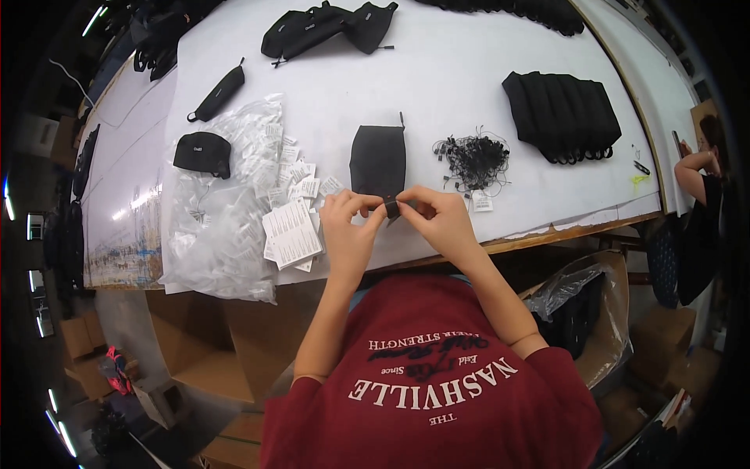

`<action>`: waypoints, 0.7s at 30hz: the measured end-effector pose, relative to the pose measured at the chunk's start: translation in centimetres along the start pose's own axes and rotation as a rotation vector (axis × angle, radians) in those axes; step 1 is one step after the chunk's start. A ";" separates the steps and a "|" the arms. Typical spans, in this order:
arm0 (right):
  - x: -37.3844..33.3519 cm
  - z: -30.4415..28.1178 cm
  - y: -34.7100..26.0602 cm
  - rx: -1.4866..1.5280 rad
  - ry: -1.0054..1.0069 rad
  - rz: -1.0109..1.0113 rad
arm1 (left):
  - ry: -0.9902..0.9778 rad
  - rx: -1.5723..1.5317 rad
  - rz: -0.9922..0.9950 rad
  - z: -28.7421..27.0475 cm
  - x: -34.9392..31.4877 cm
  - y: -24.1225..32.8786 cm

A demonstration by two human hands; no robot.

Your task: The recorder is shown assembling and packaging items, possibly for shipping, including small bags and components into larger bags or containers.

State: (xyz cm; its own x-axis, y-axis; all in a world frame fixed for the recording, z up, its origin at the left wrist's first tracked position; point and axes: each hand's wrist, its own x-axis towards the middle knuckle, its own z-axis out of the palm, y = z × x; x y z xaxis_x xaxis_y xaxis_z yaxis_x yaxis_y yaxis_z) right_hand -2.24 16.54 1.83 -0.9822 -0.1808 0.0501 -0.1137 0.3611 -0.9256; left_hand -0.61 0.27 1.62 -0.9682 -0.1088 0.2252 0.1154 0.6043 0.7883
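A black fabric pouch (378, 160) lies flat on the white table in front of me, a cord pull sticking up from its far right corner. My left hand (351, 227) and my right hand (441, 221) meet at its near end. The fingertips of both pinch a small dark strap loop (392, 208) there. Right of the pouch is a tangled heap of black tag strings (475, 160), with one white tag beside it. On the left, white printed cards (293, 233) lie stacked close to my left hand.
Clear plastic bags (215, 250) of white tags cover the table's left part, a small black pouch (203, 152) on top. Neatly overlapped black pouches (561, 117) lie at right; more black bags (328, 30) lie farther back. Open cardboard boxes (219, 336) stand below the edge. A person (695, 168) is at far right.
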 end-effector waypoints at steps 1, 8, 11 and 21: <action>-0.4 0.1 0.1 0.002 -0.001 0.005 | -0.004 0.001 -0.004 -0.1 -0.5 0.1; -2.3 0.2 1.2 -0.114 -0.006 -0.193 | -0.065 -0.235 -0.017 -0.1 -2.2 0.0; -2.5 0.2 1.6 0.234 -0.016 0.030 | 0.001 -0.406 -0.049 -0.1 -2.3 0.1; -2.8 -2.2 0.5 0.957 -0.065 0.228 | -0.201 -0.943 -0.281 -1.4 -2.3 2.4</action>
State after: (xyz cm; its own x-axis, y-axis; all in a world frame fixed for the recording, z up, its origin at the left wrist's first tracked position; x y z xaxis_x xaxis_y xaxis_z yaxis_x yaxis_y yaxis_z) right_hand 0.10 19.25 2.02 -0.9522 -0.2589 -0.1619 0.2746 -0.4940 -0.8249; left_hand 2.26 0.86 3.80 -0.9968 0.0366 -0.0708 -0.0786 -0.3043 0.9493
